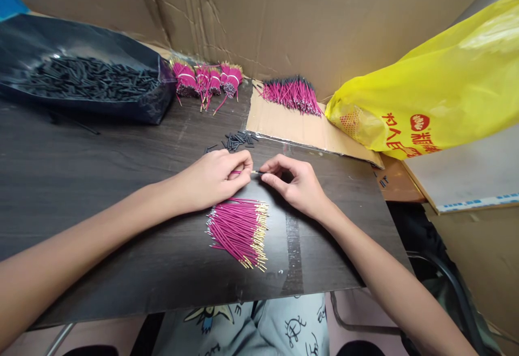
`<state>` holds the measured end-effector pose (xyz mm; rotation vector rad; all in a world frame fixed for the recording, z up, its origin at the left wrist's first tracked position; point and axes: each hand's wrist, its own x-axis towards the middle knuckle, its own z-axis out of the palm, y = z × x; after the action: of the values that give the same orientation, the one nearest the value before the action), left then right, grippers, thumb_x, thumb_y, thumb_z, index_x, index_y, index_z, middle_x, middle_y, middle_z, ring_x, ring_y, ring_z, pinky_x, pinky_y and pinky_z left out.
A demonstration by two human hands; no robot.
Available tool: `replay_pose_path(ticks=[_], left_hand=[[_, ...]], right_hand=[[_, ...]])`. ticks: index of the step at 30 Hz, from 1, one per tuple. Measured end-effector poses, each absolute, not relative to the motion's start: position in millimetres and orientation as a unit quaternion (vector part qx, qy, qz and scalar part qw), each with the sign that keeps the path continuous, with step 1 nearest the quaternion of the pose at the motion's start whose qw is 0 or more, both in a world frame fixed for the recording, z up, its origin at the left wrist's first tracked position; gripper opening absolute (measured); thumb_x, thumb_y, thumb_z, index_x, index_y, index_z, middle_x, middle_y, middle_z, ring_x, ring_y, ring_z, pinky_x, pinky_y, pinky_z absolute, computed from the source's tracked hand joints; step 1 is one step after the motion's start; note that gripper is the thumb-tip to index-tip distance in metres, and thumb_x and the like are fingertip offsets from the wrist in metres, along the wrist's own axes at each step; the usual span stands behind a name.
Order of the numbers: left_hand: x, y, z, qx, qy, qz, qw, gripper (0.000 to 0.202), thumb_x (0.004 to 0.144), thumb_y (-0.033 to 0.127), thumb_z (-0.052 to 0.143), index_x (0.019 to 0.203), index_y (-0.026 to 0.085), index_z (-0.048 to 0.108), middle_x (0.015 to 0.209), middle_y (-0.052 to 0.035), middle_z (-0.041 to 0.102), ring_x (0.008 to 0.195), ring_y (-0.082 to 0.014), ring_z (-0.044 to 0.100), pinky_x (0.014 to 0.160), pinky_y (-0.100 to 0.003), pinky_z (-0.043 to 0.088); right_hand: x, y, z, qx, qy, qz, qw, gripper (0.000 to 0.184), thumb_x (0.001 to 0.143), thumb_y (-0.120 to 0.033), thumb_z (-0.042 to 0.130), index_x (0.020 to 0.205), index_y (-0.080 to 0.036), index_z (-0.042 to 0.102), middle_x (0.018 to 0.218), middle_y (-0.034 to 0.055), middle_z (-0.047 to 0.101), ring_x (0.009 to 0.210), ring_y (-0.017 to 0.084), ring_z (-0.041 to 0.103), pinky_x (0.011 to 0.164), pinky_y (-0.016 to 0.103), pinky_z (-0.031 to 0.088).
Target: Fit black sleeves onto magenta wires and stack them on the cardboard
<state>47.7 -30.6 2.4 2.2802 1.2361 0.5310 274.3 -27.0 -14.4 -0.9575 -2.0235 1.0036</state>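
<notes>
My left hand [214,178] is closed in a pinch on one short magenta wire [236,172] that points right. My right hand [294,183] pinches a small black sleeve [257,172] at the wire's tip, and the two hands almost touch. Just below them a loose pile of magenta wires with gold terminals [240,230] lies on the dark board [101,183]. A small heap of black sleeves [237,140] lies just beyond my hands.
A black bag of black sleeves [81,78] sits at the back left. Banded bundles of magenta wires [206,80] and a pile of sleeved wires [292,94] on cardboard lie at the back. A yellow plastic bag [438,86] fills the right.
</notes>
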Motion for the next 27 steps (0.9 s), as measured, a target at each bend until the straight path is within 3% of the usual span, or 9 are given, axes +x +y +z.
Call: replay_pose_path(ticks=[27], left_hand=[[47.0, -30.5, 3.0, 0.832, 0.451, 0.198, 0.256, 0.016, 0.093, 0.029, 0.047, 0.084, 0.019, 0.056, 0.067, 0.0015, 0.055, 0.064, -0.017, 0.051, 0.068, -0.031, 0.035]], right_hand=[[273.3, -26.9, -19.3, -0.349, -0.782, 0.375, 0.355, 0.009, 0.095, -0.024, 0.07, 0.102, -0.019, 0.07, 0.091, 0.0012, 0.073, 0.081, 0.014, 0.066, 0.076, 0.028, 0.051]])
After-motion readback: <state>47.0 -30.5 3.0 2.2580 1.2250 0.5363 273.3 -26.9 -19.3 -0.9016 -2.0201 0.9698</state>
